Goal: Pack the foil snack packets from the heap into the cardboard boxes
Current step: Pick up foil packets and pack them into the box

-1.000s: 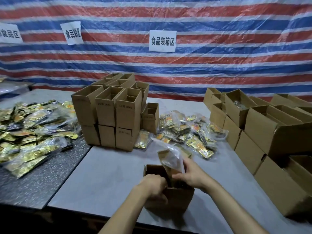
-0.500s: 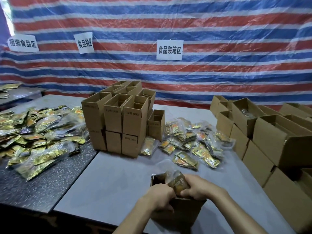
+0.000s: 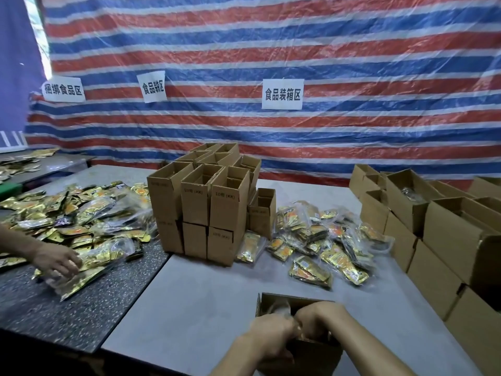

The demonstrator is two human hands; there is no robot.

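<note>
A small open cardboard box (image 3: 272,300) stands on the grey table at the bottom centre. Both my hands are at its mouth. My left hand (image 3: 271,335) curls over the box's near wall. My right hand (image 3: 322,318) has its fingers curled down inside the box on a clear bag of foil packets (image 3: 280,308), of which only a bit of plastic shows. The heap of bagged gold foil packets (image 3: 325,240) lies further back on the same table.
A two-tier stack of empty open boxes (image 3: 211,202) stands mid-table. More open boxes (image 3: 447,234) line the right edge. On the dark speckled table (image 3: 81,308) at left lies another packet heap (image 3: 81,213), with another person's hand (image 3: 54,260) on it.
The bag that stuck up above the box has been pushed down into it, and my right hand followed it in. Another person's hand has come into view at left.
</note>
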